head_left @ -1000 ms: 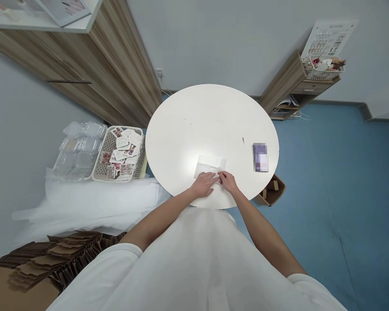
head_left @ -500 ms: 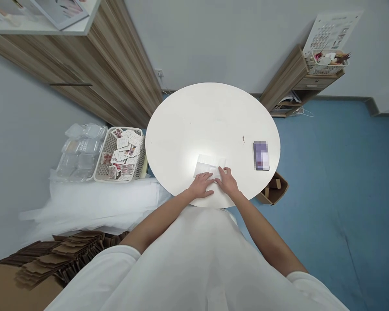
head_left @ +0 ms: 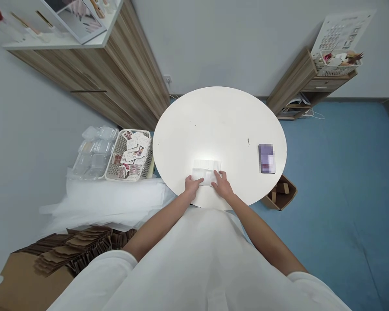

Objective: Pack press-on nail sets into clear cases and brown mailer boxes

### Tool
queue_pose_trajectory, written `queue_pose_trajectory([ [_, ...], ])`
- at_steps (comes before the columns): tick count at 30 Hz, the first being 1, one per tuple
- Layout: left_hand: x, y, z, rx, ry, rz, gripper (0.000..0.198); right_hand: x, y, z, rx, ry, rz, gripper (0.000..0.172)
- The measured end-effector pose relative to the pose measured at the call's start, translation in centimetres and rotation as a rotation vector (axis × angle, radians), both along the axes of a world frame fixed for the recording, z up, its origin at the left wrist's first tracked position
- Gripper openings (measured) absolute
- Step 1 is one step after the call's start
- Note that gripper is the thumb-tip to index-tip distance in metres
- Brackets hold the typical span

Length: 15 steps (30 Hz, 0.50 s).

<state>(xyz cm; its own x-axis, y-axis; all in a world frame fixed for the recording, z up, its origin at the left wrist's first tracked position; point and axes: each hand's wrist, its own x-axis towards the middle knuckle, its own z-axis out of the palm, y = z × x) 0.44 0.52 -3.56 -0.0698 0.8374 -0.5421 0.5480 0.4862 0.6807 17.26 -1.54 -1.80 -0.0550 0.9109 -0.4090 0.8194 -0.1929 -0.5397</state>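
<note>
A small white wrapped piece (head_left: 206, 166) lies near the front edge of the round white table (head_left: 223, 116), with a folded layer across its lower part. My left hand (head_left: 192, 185) pinches its lower left corner between thumb and fingers. At its right edge my right hand (head_left: 222, 183) has thumb and fingers closed on the same piece. Whatever may be inside the white layers is hidden.
A purple item (head_left: 266, 158), partly pixelated, lies at the table's right. Left of the table stand a white basket (head_left: 151, 153) of printed cards, clear plastic boxes (head_left: 99, 160) and white sheets (head_left: 110, 198). An open carton (head_left: 288, 201) is on the floor at right.
My left hand has moved left, from the middle of the white piece to its corner. The piece now lies straighter and looks folded over. The whole view has shifted slightly.
</note>
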Motion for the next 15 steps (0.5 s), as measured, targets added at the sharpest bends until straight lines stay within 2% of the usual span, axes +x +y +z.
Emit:
queue_pose_trajectory([
  [2,0.2,0.4,0.4,-0.121,-0.094,0.219,0.072,0.2,0.0,-0.3,-0.011,0.021,-0.016,0.061],
  [4,0.2,0.7,0.9,-0.16,-0.164,0.275,0.067,0.4,0.1,-0.4,-0.015,0.029,-0.034,0.061],
  [7,-0.2,0.9,1.8,-0.148,-0.276,0.153,0.051,0.5,0.1,-0.5,0.007,0.018,-0.059,0.06],
  [9,-0.3,0.9,2.3,-0.111,-0.281,0.046,0.04,0.6,0.1,-0.4,0.024,0.01,-0.072,0.06],
  [12,0.1,1.1,2.9,-0.01,-0.167,-0.116,0.02,0.5,0.2,-0.3,0.024,0.019,-0.075,0.06],
  [15,1.3,1.5,3.1,0.084,-0.057,-0.279,0.012,0.3,0.5,-0.3,0.004,0.055,-0.068,0.059],
])
